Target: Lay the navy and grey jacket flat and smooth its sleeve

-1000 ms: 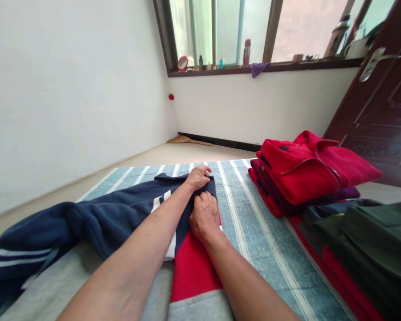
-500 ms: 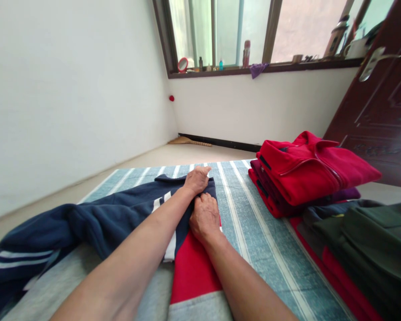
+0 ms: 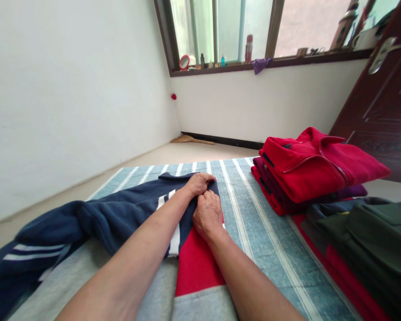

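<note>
A jacket (image 3: 120,199) in navy, red and grey with white stripes lies partly folded on a striped blue-and-white cloth (image 3: 250,214). One navy sleeve stretches out to the left. At the jacket's far right edge my left hand (image 3: 200,183) is closed on the navy fabric, fingers pointing right. Just nearer to me, my right hand (image 3: 209,211) has its fingers curled into the same fabric, above the red panel. The two hands almost touch. My forearms cover part of the grey section.
To the right stands a stack of folded red garments (image 3: 307,165), and nearer lies a pile of dark green clothes (image 3: 381,236). A brown door (image 3: 381,107) is at the far right. Bottles and a mirror (image 3: 184,62) line the windowsill; a broom (image 3: 194,140) lies on the floor.
My left hand's fingers have curled down onto the fabric, where the index finger pointed out before. Both hands keep their place on the jacket; the view has shifted slightly.
</note>
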Motion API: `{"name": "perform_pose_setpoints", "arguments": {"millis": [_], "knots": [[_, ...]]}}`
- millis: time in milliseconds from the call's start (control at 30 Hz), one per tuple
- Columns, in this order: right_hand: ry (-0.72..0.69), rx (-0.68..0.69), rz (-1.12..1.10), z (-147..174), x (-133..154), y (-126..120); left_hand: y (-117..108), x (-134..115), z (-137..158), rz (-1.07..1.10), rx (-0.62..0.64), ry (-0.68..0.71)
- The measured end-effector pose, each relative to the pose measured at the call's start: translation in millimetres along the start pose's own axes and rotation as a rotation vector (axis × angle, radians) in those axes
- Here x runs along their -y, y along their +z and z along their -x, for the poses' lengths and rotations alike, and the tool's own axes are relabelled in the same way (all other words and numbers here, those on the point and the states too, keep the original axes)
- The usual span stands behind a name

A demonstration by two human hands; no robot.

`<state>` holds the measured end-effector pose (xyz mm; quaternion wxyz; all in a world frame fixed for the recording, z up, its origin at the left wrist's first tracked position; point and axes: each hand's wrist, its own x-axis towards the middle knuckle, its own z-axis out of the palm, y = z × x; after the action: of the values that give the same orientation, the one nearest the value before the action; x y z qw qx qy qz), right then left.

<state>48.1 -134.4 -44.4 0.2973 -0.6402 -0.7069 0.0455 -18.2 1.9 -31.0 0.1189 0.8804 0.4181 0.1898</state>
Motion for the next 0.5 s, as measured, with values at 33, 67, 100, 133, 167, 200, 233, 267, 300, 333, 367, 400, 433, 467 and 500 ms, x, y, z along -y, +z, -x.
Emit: {"name": "perform_pose_setpoints", "arguments": {"millis": [33,67,100,133,167,200,233,267,300,333,367,400,433,467,500], "knots": [[0.005,-0.005,0.001,0.3,0.1,0.3,-0.1,-1.0,0.3,0.010,0.001,-0.002],[0.010,-0.009,0.001,0.7,0.1,0.6,-0.6,-2.6,0.7,0.016,0.003,-0.004],[0.014,-0.009,0.000,0.9,0.2,0.8,-1.4,-4.8,1.1,0.020,0.009,-0.008],[0.017,-0.003,-0.004,1.2,0.3,0.9,-2.6,-7.4,1.6,0.019,0.017,-0.010],[0.019,0.009,-0.011,1.3,0.5,0.8,-4.1,-10.4,2.3,0.014,0.025,-0.012],[0.022,0.024,-0.018,1.3,0.6,0.4,-6.3,-13.7,3.4,0.006,0.034,-0.013],[0.024,0.040,-0.024,1.3,0.8,-0.2,-9.2,-17.2,5.1,-0.007,0.039,-0.013],[0.026,0.054,-0.027,1.2,1.0,-0.9,-12.9,-20.8,7.8,-0.022,0.042,-0.013],[0.030,0.064,-0.026,1.1,1.2,-1.6,-17.4,-24.4,11.6,-0.038,0.041,-0.012],[0.035,0.072,-0.023,1.1,1.4,-2.1,-22.8,-27.6,16.8,-0.056,0.038,-0.011],[0.042,0.078,-0.019,1.1,1.6,-2.5,-28.9,-30.5,23.6,-0.074,0.034,-0.011],[0.047,0.083,-0.016,1.1,1.6,-2.6,-35.4,-33.0,31.8,-0.092,0.028,-0.012],[0.049,0.089,-0.012,1.3,1.7,-2.5,-41.9,-35.1,41.6,-0.111,0.023,-0.017],[0.049,0.095,-0.008,1.6,1.7,-2.4,-48.2,-37.0,52.6,-0.129,0.018,-0.024],[0.046,0.100,-0.004,1.9,1.6,-2.1,-53.9,-39.2,64.9,-0.150,0.011,-0.036]]}}
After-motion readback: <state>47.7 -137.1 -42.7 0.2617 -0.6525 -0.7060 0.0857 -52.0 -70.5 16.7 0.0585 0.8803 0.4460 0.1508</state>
